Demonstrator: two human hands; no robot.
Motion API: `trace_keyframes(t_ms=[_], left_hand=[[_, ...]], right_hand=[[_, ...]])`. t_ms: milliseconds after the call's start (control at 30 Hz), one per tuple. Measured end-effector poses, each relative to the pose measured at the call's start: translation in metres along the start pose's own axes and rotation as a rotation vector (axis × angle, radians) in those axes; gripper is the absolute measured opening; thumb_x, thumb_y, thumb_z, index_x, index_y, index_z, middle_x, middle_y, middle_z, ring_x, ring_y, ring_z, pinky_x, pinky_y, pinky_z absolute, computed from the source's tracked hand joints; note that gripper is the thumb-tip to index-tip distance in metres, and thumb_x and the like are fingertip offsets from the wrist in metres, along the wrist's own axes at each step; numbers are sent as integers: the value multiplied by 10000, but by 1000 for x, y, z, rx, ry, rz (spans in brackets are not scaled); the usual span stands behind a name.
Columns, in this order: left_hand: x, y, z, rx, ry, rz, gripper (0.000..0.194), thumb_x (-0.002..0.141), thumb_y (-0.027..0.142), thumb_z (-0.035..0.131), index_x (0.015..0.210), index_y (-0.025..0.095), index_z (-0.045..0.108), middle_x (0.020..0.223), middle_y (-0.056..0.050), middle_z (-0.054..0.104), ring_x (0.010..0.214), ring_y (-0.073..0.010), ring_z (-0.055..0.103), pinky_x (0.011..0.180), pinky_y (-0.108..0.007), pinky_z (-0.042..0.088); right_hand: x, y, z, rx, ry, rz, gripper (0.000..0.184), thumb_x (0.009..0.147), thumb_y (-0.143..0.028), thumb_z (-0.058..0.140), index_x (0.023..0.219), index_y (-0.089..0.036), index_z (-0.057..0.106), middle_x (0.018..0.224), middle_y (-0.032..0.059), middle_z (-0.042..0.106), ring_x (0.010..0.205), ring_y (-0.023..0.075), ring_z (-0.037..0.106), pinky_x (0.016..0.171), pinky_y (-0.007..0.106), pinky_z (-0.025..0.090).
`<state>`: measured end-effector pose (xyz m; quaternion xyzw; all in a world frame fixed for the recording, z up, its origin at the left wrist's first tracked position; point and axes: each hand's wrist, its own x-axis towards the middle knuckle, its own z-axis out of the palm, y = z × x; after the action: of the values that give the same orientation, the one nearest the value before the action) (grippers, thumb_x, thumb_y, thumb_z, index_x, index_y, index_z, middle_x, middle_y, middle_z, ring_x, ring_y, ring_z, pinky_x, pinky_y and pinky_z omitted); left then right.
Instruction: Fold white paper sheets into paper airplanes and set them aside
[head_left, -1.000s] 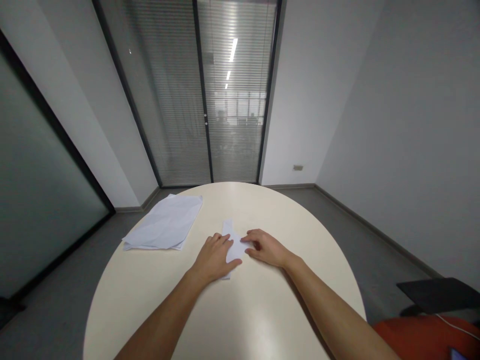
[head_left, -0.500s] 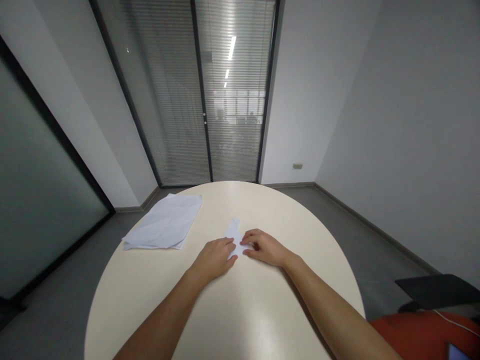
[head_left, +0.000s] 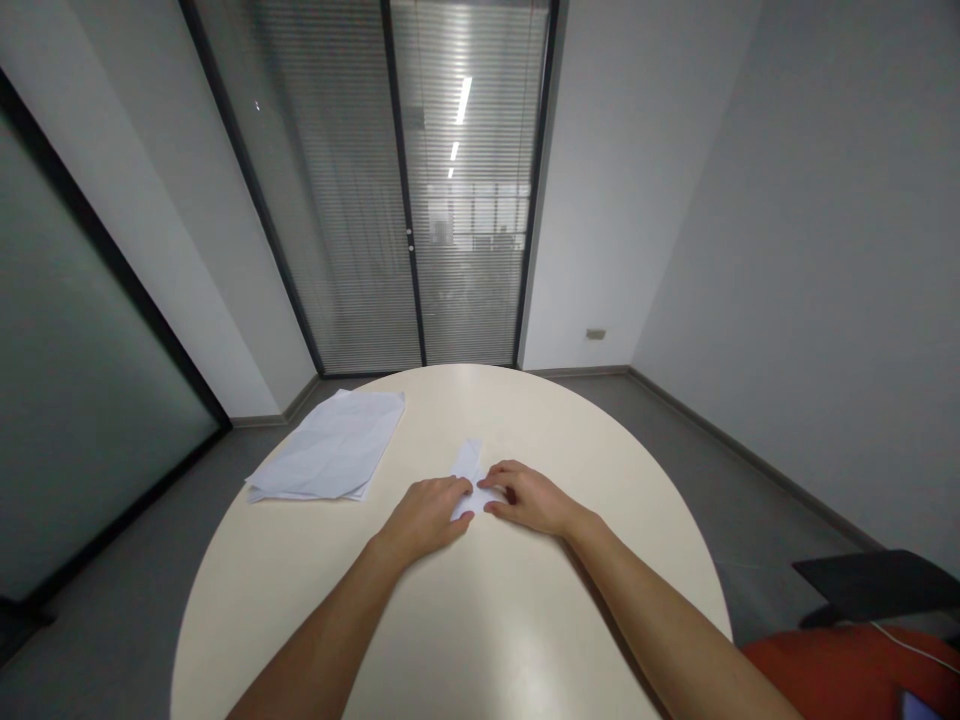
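A small piece of folded white paper (head_left: 468, 458) lies on the round cream table (head_left: 480, 640), between my two hands. My left hand (head_left: 429, 512) rests on its left side, with fingers and thumb bent around that edge. From the right, my right hand (head_left: 529, 495) curls its fingers and thumb onto the paper's right part. Both hands partly cover the paper, so its full folded shape is hidden. Its upper strip sticks out beyond my fingers, pointing away from me.
A stack of white paper sheets (head_left: 330, 445) lies at the table's far left edge. Beyond the table stands a glass partition with blinds (head_left: 360, 200). At the lower right are a red chair seat (head_left: 825, 670) and a black armrest (head_left: 881, 582).
My fingertips have shifted very slightly on the folded paper, and its upper strip sits a touch further right. Otherwise the hands keep their places.
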<state>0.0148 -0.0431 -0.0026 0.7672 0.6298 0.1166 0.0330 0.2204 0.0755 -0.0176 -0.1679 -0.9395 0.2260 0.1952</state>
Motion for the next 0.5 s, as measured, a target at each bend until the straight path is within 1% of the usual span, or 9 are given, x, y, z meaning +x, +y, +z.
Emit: trace_keyframes(t_ms=[133, 167, 233, 300, 400, 500], left_hand=[[-1, -3, 1, -29, 15, 14, 330, 906, 360, 602, 1217, 249, 607, 1189, -44, 713, 1083, -261, 670, 922, -355, 493], [-1, -3, 1, -32, 16, 14, 332, 906, 361, 603, 1219, 249, 607, 1195, -42, 712, 1085, -259, 669, 925, -355, 492], [-1, -2, 1, -30, 16, 16, 330, 907, 352, 601, 1219, 247, 610, 1203, -41, 710, 1089, -258, 667, 932, -356, 490], [0, -2, 1, -23, 19, 18, 328, 906, 335, 600, 1222, 247, 611, 1205, -40, 708, 1090, -258, 664, 935, -360, 489], [0, -1, 2, -13, 16, 18, 330, 902, 317, 598, 1225, 252, 612, 1200, -39, 709, 1086, -256, 664, 932, -357, 489], [1, -1, 2, 4, 2, 12, 326, 904, 317, 588, 1223, 255, 613, 1178, -42, 713, 1062, -252, 672, 916, -351, 493]], right_hand=[[0, -1, 3, -50, 61, 34, 423, 864, -369, 712, 1256, -211, 677, 1247, 121, 664, 1181, 273, 590, 1031, 408, 456], [1, -1, 3, -57, 71, 41, 437, 857, -375, 720, 1257, -207, 673, 1252, 126, 663, 1186, 280, 589, 1034, 417, 454], [1, -2, 2, -49, 70, 51, 444, 849, -376, 725, 1254, -201, 673, 1195, 125, 693, 1185, 290, 597, 1023, 424, 462], [1, -2, 0, -19, 50, 53, 445, 841, -364, 728, 1253, -204, 676, 1155, 115, 717, 1220, 304, 584, 1028, 428, 464], [0, 0, -4, 31, -2, 24, 425, 842, -328, 719, 1254, -234, 684, 1236, 82, 705, 1296, 307, 542, 1080, 435, 437], [-1, 3, -8, 40, -57, 2, 373, 871, -334, 690, 1234, -250, 700, 1277, 50, 694, 1317, 297, 532, 1116, 442, 411]])
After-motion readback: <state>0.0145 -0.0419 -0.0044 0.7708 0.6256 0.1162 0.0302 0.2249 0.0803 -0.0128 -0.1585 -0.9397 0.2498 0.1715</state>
